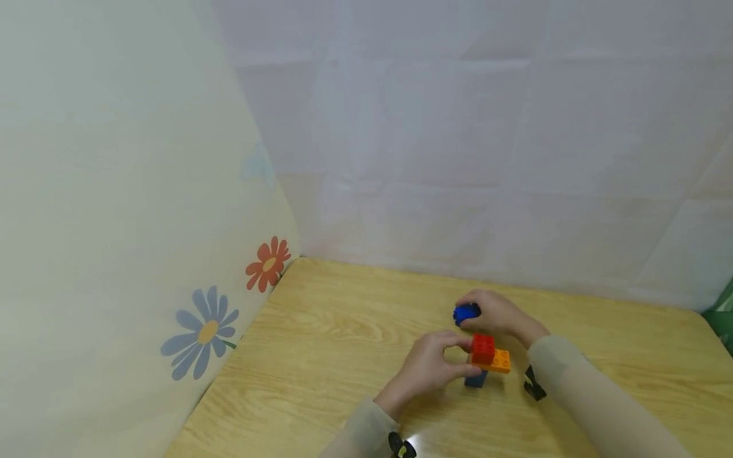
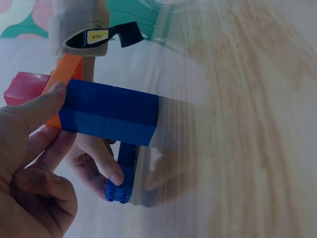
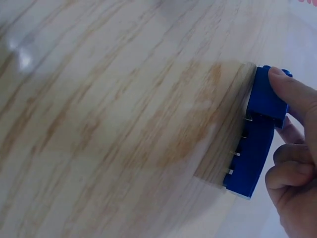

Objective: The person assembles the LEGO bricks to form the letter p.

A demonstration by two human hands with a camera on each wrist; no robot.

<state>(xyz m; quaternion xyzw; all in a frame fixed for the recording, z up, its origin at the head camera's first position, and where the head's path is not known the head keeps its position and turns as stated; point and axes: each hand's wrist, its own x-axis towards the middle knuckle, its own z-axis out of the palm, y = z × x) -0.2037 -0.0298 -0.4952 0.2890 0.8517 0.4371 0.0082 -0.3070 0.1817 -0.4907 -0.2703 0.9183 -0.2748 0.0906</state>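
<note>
My left hand [image 1: 426,366] holds a small brick tower between thumb and fingers. A red brick [image 1: 483,348] sits on top, over an orange brick [image 1: 501,361] that sticks out to the right. Below these come two stacked blue bricks [image 2: 111,109], whose lower end meets the tabletop in the left wrist view. Behind the tower, my right hand [image 1: 498,313] pinches a studded blue brick [image 3: 267,94] at the table surface. A longer blue piece [image 3: 250,158] adjoins that brick; small light spots show along its lower edge. Whether the two are joined is unclear.
The wood-grain table [image 1: 343,331] ends at a pale cloth backdrop [image 1: 429,127] behind. On the left stands a light panel [image 1: 114,159] with printed flowers. Green patterned cloth [image 1: 723,315] shows at the far right edge. Black straps [image 1: 534,383] are on both wrists.
</note>
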